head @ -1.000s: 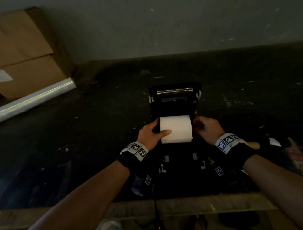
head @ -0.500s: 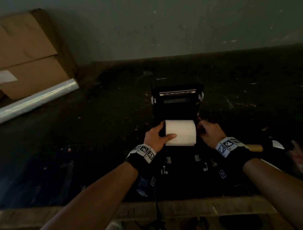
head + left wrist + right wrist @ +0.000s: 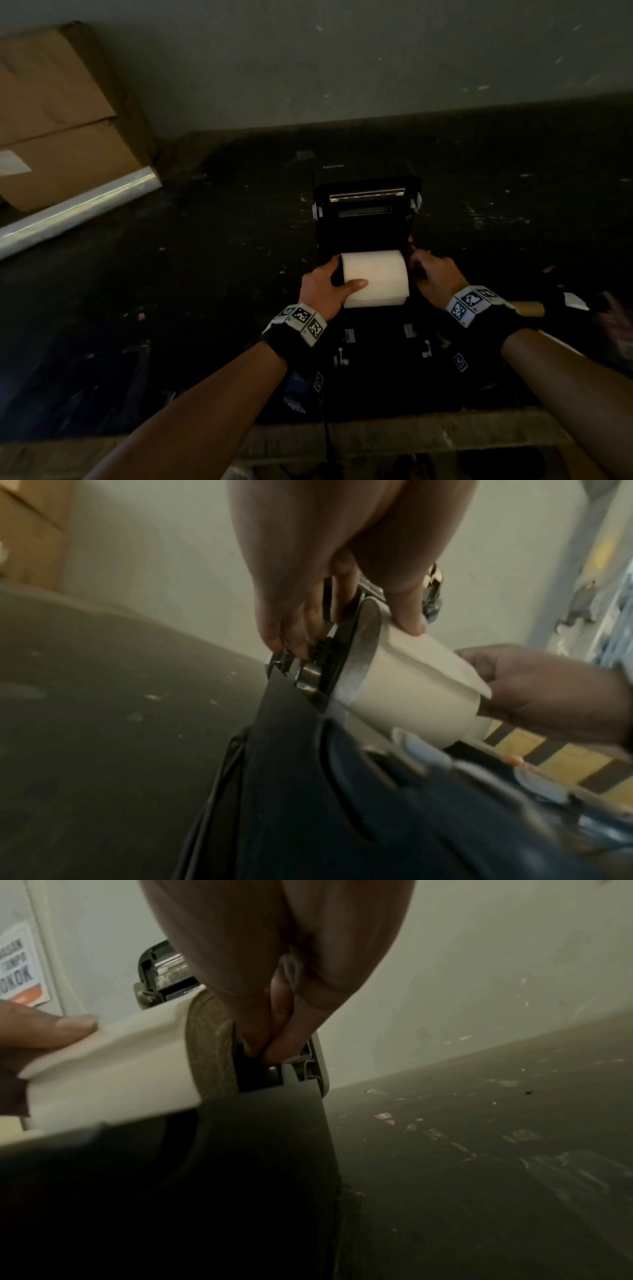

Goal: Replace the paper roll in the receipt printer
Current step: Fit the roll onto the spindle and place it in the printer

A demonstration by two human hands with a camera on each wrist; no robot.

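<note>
step: seating paper roll (image 3: pixel 375 278) in printer (image 3: pixel 366 219) bay — lid up | left hand (image 3: pixel 325 286) gripping roll end, right hand (image 3: pixel 433 275) fingers curled at other end, grasp unclear | next: press level, close lid

Paper roll (image 3: pixel 375 278): white, wide cylinder, lying on its side with axis running left-right, sitting in the open bay of the receipt printer (image 3: pixel 366 219) but not fully down, most of the roll above the bay edge. Loose outer wrap visible along its top, edge slightly lifted (clearest in the left wrist view). End faces look grey-brown. Printer: black, boxy, on the dark table near centre, lid swung open and standing upright on the far side, with a metallic bar across the lid's top edge and a pale latch tab at each side. Near part of the body too dark to read.
</note>
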